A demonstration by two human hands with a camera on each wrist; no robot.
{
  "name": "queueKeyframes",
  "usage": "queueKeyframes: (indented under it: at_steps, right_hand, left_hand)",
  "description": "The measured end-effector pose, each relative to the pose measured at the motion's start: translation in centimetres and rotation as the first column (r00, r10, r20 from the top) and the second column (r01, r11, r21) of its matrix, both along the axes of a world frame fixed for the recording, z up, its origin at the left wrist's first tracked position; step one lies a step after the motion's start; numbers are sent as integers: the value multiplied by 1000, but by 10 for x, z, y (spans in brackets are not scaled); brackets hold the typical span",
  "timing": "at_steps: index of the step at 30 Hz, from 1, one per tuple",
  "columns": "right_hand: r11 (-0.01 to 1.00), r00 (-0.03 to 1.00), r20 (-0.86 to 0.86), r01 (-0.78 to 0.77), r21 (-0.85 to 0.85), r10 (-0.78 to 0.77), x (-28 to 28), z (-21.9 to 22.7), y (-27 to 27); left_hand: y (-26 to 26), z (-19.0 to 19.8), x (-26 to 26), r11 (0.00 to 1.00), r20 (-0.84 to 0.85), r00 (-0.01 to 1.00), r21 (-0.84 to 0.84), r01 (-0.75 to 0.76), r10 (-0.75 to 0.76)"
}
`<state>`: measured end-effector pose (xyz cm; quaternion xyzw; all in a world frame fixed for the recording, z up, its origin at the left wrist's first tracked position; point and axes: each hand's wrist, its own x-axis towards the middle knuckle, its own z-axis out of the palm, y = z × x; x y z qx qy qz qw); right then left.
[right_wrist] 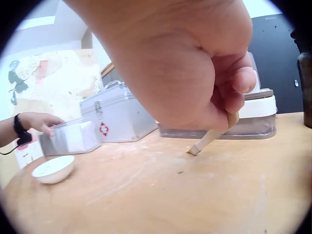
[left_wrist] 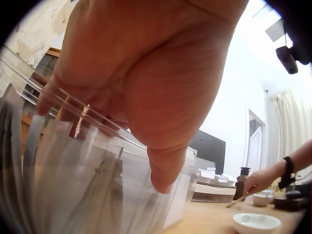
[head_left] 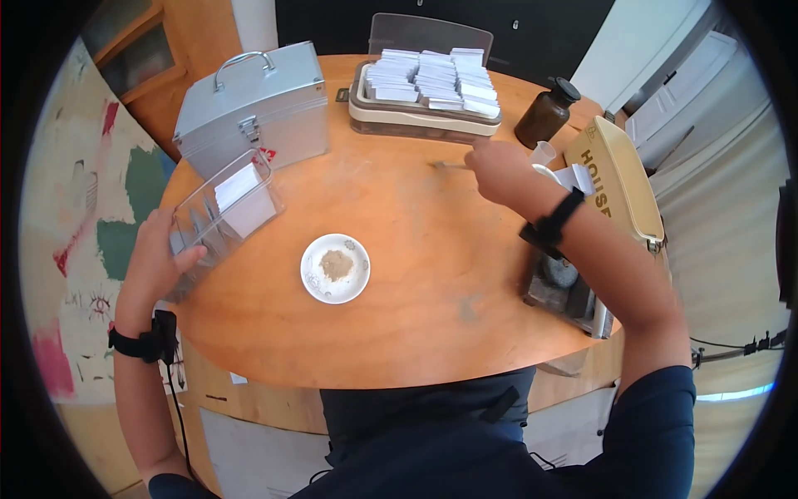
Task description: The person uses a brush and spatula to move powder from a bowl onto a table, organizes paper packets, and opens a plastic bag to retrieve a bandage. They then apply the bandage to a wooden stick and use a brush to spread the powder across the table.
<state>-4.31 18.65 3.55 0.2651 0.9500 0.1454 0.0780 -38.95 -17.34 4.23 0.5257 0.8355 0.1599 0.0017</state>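
Head view takes in the bench (head_left: 399, 333) first, with the silver case (head_left: 258, 125) at the back on the person's left; in front of the case is the clear box (head_left: 263, 201), holding white paper slips; the left hand (head_left: 154, 258) grips its near end, fingers spread partly open over the rim, thumb against the side facing the dish. The white dish (head_left: 310, 288), with brownish powder (head_left: 336, 264) in it, sits between the two hands and closer to the left one; the right hand (head_left: 509, 173) is farther out, over the far right part of the bench.

The right fingers are curled closed on the pale stick (right_wrist: 212, 136), its end sloping down to the bench; whether the tip touches, I can't quite tell. In the head view its long axis runs nearly crosswise, tip to the left of those fingers; the dish lies left of that tip and nearer the person, off the stick's line.
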Motion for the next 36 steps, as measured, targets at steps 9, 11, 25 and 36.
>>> queueKeyframes:
  at_steps: [9, 11, 25, 36]
  right_hand:
    - [998, 999, 25, 23, 53, -25, 10, 3, 9]
    - [1000, 997, 76, 5, 21, -7, 15, 9, -10]
    - [999, 999, -14, 49, -3, -49, 27, 20, -23]
    - [988, 997, -24, -73, -133, 70, 28, 14, -4]
  left_hand:
    - [5, 13, 25, 998, -143, 988, 29, -53, 57]
    - [10, 18, 41, 972, -214, 972, 192, 136, -94]
    - [116, -38, 82, 570, 429, -378, 666, -481, -820]
    - [109, -48, 82, 565, 326, -521, 719, -405, -789]
